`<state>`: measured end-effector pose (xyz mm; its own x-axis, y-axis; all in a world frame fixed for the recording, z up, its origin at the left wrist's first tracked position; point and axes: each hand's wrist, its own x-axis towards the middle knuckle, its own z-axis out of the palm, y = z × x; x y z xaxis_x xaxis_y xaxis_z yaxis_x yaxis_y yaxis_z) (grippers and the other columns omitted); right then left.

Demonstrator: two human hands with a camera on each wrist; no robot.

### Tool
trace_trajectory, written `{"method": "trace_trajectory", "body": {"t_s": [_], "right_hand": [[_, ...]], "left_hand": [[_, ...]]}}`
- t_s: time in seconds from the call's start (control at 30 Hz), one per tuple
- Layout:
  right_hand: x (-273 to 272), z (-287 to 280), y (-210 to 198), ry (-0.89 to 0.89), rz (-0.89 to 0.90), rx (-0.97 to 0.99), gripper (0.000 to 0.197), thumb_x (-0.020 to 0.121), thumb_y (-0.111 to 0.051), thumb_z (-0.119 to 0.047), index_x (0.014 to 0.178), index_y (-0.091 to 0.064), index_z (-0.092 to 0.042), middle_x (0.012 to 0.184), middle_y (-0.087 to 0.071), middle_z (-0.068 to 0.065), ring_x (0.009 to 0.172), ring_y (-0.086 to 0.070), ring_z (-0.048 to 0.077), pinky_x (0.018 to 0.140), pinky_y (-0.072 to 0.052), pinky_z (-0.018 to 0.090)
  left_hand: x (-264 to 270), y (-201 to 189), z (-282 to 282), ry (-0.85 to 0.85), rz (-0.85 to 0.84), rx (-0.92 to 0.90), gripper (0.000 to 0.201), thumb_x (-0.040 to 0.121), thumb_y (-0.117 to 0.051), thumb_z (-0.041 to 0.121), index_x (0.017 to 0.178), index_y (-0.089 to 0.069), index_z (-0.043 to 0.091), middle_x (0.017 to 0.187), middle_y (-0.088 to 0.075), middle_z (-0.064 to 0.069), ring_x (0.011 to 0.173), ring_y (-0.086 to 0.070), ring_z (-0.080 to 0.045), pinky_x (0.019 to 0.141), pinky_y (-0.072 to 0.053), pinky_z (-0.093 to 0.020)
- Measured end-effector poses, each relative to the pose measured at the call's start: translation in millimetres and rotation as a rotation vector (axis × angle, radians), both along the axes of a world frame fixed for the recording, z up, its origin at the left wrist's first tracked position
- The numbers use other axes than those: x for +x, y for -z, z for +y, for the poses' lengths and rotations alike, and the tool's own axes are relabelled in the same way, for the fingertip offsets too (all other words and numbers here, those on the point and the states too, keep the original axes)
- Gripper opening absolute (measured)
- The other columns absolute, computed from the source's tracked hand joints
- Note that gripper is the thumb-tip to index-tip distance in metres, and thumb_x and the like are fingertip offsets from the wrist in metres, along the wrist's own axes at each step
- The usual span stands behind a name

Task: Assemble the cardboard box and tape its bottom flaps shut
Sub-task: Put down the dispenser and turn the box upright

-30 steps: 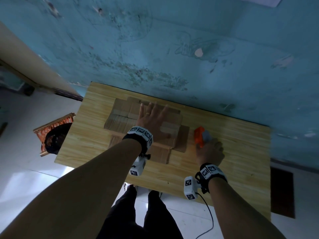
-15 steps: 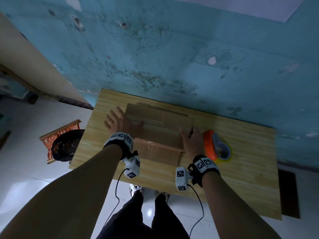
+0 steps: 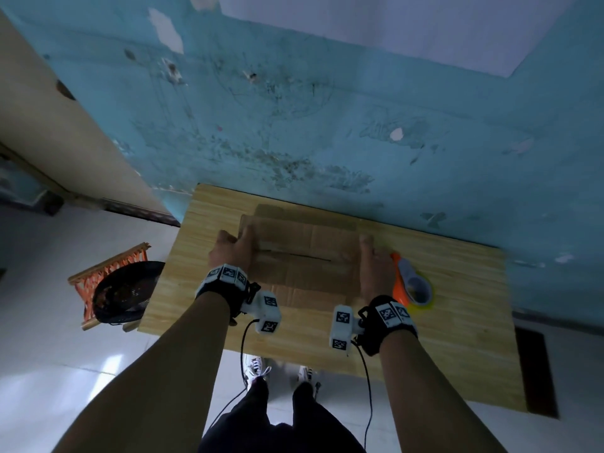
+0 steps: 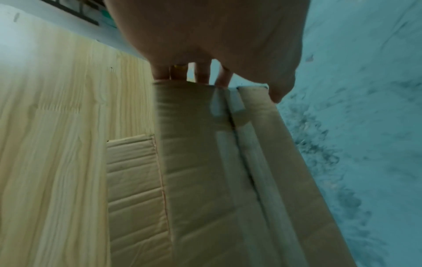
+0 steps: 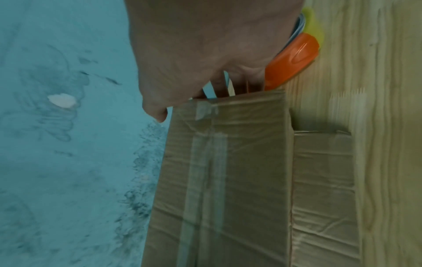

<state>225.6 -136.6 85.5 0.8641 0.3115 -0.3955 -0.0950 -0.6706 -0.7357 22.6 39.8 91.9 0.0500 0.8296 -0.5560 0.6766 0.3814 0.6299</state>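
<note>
A brown cardboard box (image 3: 304,250) stands squared up on the wooden table (image 3: 457,338), its top flaps folded in with a dark seam between them. Old clear tape runs along that seam in the wrist views. My left hand (image 3: 233,253) holds the box's left end (image 4: 205,162), thumb over the top edge and fingers down the end wall. At the right end (image 5: 228,171) my right hand (image 3: 372,266) holds the same way. Loose flaps (image 4: 134,180) (image 5: 324,180) lie flat on the table at the near side. An orange tape dispenser (image 3: 410,286) (image 5: 292,63) sits just right of my right hand.
The table backs onto a worn blue wall (image 3: 327,125). On the floor to the left an orange woven stool (image 3: 98,276) carries a black pan (image 3: 127,289). A dark mat (image 3: 536,371) lies on the floor at the right. My feet stand at the table's near edge.
My left hand left the flattened cardboard's top and my right hand left the tape dispenser. Both went to the box's ends, and the cardboard now stands as a squared box.
</note>
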Motion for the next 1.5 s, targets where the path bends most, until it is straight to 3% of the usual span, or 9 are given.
{"method": "trace_trajectory", "body": {"t_s": [0.13,0.27,0.5,0.73,0.87,1.03,1.27,1.43,1.5], "right_hand": [[-4,0,-14,0.079,0.005,0.03,0.06,0.106,-0.041,-0.061,0.11,-0.065,-0.006,0.086,-0.057,0.004,0.09,-0.055,0.028,0.072,-0.034,0.033],[-12,-1,-18,0.145,0.027,0.083,0.065,0.1,-0.052,-0.061,0.13,-0.062,-0.003,0.106,-0.062,0.011,0.099,-0.06,0.032,0.083,-0.041,0.038],[-26,5,-7,0.042,0.087,0.116,0.025,0.102,-0.048,-0.022,0.077,-0.049,-0.019,0.071,-0.047,-0.005,0.082,-0.047,0.022,0.058,-0.032,0.03],[-33,-7,-28,0.193,0.197,0.21,0.052,0.112,-0.036,-0.035,0.129,-0.064,0.006,0.14,-0.06,0.03,0.122,-0.06,0.039,0.107,-0.043,0.052],[-29,-12,-25,0.254,0.225,0.295,0.073,0.088,-0.04,-0.075,0.107,-0.078,-0.016,0.123,-0.074,0.015,0.117,-0.068,0.037,0.108,-0.05,0.059],[-27,-21,-34,0.189,0.349,0.428,0.06,0.09,-0.042,-0.084,0.105,-0.083,-0.043,0.112,-0.082,0.002,0.113,-0.074,0.03,0.103,-0.055,0.051],[-8,-44,-24,0.131,0.512,0.341,0.046,0.103,-0.051,-0.052,0.128,-0.065,-0.016,0.127,-0.065,0.004,0.123,-0.06,0.026,0.116,-0.044,0.051],[2,-52,-12,0.185,0.437,0.144,0.026,0.097,-0.049,-0.004,0.075,-0.039,-0.014,0.07,-0.038,0.005,0.059,-0.039,0.02,0.054,-0.041,0.025],[-4,-54,-7,0.185,0.36,0.077,0.026,0.09,-0.052,0.002,0.074,-0.038,-0.013,0.068,-0.033,0.006,0.06,-0.032,0.022,0.059,-0.03,0.031]], "left_hand": [[-7,-13,-3,-0.132,0.004,-0.01,0.11,0.078,-0.047,0.091,0.146,-0.05,0.005,0.142,-0.057,-0.026,0.126,-0.057,-0.045,0.099,-0.048,-0.053],[-22,-22,-16,-0.178,-0.155,0.026,0.071,0.092,-0.055,0.066,0.136,-0.058,0.01,0.128,-0.061,-0.019,0.101,-0.058,-0.034,0.075,-0.044,-0.04],[-49,-16,-37,-0.296,-0.38,0.128,0.045,0.095,-0.047,0.033,0.132,-0.067,0.019,0.126,-0.067,-0.012,0.108,-0.06,-0.034,0.084,-0.043,-0.039],[-54,-13,-44,-0.252,-0.46,0.132,0.048,0.103,-0.039,0.01,0.142,-0.062,0.023,0.139,-0.058,-0.003,0.134,-0.052,-0.026,0.114,-0.042,-0.047],[-46,-10,-38,-0.328,-0.517,0.064,0.046,0.095,-0.042,0.045,0.126,-0.07,0.025,0.132,-0.067,-0.004,0.127,-0.06,-0.032,0.109,-0.048,-0.054],[-37,-3,-31,-0.37,-0.581,-0.08,0.114,0.06,-0.046,0.104,0.14,-0.057,0.023,0.136,-0.063,-0.006,0.125,-0.058,-0.034,0.107,-0.044,-0.059],[-38,-10,-47,-0.374,-0.727,-0.123,0.054,0.089,-0.043,0.039,0.137,-0.067,0.03,0.137,-0.062,-0.003,0.127,-0.054,-0.027,0.101,-0.04,-0.046],[-38,16,-44,-0.238,-0.503,-0.129,0.06,0.079,-0.05,0.0,0.13,-0.068,0.025,0.135,-0.068,-0.007,0.114,-0.064,-0.036,0.092,-0.056,-0.053],[-31,20,-46,-0.158,-0.402,-0.075,0.053,0.088,-0.06,-0.003,0.136,-0.063,0.02,0.137,-0.067,-0.007,0.115,-0.065,-0.03,0.088,-0.057,-0.045]]}}
